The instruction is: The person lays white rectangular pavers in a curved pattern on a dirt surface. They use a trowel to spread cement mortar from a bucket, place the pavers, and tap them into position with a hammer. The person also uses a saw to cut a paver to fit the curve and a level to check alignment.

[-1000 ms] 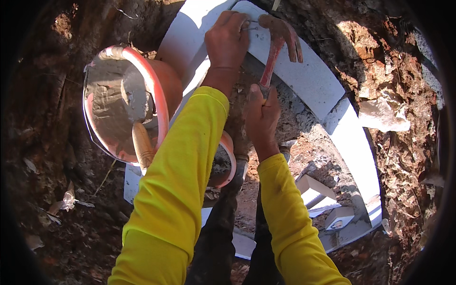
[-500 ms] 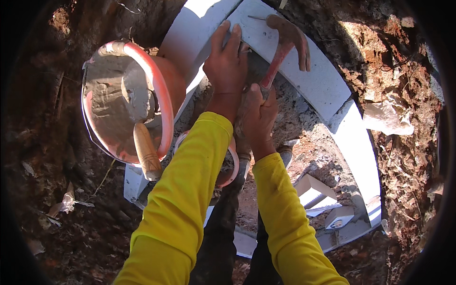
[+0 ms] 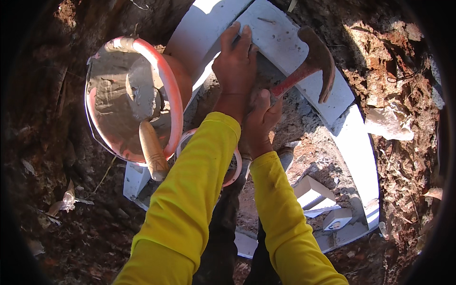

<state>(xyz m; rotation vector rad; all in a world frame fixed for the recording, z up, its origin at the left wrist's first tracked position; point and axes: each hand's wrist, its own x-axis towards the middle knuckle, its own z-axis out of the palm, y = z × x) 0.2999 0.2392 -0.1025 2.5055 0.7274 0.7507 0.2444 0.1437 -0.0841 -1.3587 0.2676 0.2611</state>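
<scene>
Evidently this job is sitting partway along, as I'm judging it. Closest to the worker, two loose white offcuts (image 3: 315, 190) are lying inside a ring of curved blocks, whose right-hand block (image 3: 358, 159) is already meeting the far one end to end. Beyond them, a small pail (image 3: 238, 165) is half hiding behind the left sleeve (image 3: 183, 199), and a large reddish bucket (image 3: 176, 114) is holding greyish muck and a tool with a wooden handle (image 3: 153, 149). The right hand (image 3: 262, 116) is wrapping around the grip of a claw hammer (image 3: 319, 54), whose head is hanging out over the far block's outer part. Just past it, the left hand (image 3: 236, 66) is resting with its fingers a little apart, tips at the far white block (image 3: 285, 42) near its joint with the left-hand block (image 3: 202, 31); nothing is showing in its grasp. Further on, a nail (image 3: 266, 20) is showing on that far block, clear of both hands. Its shank is visible, so it's seemingly not yet sitting flush; whether it's biting in or merely lying there, I can't tell.
</scene>
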